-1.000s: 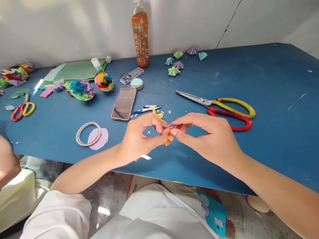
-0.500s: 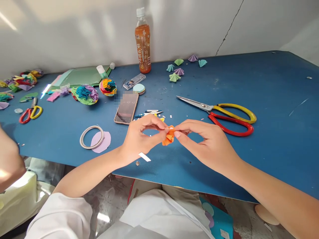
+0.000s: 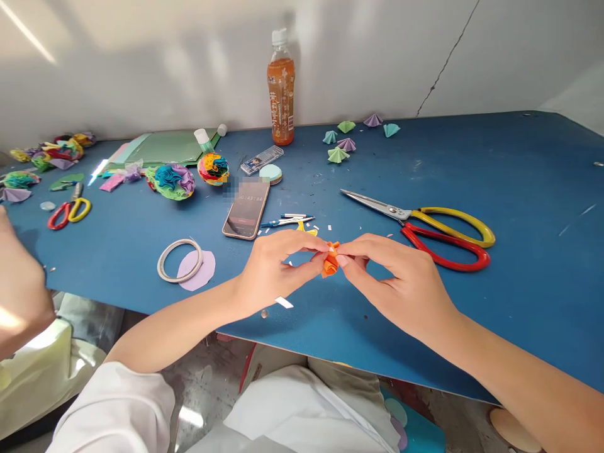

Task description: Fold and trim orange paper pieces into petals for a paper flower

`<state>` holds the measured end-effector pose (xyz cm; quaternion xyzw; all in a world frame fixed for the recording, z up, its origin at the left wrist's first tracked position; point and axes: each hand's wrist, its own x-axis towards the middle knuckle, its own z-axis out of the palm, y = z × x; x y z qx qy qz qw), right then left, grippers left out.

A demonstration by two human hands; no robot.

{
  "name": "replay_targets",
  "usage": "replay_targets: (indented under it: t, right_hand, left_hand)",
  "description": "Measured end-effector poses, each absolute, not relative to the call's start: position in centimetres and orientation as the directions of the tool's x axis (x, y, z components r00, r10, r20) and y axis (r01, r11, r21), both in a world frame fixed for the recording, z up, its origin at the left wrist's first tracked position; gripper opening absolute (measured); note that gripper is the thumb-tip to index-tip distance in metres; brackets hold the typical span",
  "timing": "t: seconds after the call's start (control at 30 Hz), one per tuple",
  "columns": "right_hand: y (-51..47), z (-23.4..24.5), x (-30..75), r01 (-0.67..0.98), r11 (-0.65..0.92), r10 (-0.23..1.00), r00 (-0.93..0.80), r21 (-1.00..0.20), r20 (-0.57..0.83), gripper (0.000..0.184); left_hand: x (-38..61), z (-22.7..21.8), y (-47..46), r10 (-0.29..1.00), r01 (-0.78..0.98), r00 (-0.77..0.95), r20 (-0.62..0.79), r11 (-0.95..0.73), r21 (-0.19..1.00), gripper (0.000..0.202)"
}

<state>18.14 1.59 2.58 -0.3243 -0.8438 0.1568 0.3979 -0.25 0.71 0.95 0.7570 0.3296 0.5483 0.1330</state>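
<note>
A small folded orange paper piece [image 3: 330, 263] is pinched between both my hands just above the blue table [image 3: 519, 189]. My left hand [image 3: 271, 270] grips it from the left with thumb and forefinger closed. My right hand [image 3: 401, 277] pinches its right side with thumb and fingertips. A yellow paper scrap [image 3: 306, 230] lies just behind my left fingers.
Large red-and-yellow scissors [image 3: 434, 229] lie right of my hands. A phone [image 3: 246, 209], tape ring [image 3: 180, 260] on a lilac paper circle, paper flower balls [image 3: 170, 180], drink bottle [image 3: 282, 88] and folded paper cones [image 3: 338, 154] sit beyond. Another person's arm [image 3: 19, 296] is at the left edge.
Both hands stay pinched on the orange paper, which now looks more tightly gathered. The camera has tilted, so everything sits slightly lower and to the right in view.
</note>
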Motion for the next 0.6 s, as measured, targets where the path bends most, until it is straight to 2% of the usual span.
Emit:
replay_targets:
  t: [0.1, 0.27, 0.4, 0.6]
  right_hand:
    - [1.65, 2.41, 18.11, 0.433, 0.769, 0.638, -0.48, -0.47, 0.601, 0.011]
    - [1.88, 2.28, 18.11, 0.433, 0.792, 0.61, -0.532, -0.429, 0.587, 0.012]
    - [2.26, 2.27, 18.13, 0.414, 0.828, 0.561, -0.588, -0.379, 0.583, 0.012]
    - [2.35, 2.52, 18.39, 0.421, 0.834, 0.552, -0.634, -0.357, 0.542, 0.012]
  left_hand:
    - [-0.38, 0.93, 1.0, 0.58, 0.383, 0.212, 0.786, -0.79, 0.479, 0.004]
    - [-0.52, 1.18, 1.0, 0.564, 0.407, 0.249, 0.787, -0.798, 0.444, 0.002]
    - [-0.61, 1.24, 1.06, 0.58, 0.426, 0.272, 0.768, -0.788, 0.445, 0.005]
    - [-0.7, 1.26, 1.13, 0.588, 0.398, 0.282, 0.758, -0.791, 0.465, 0.007]
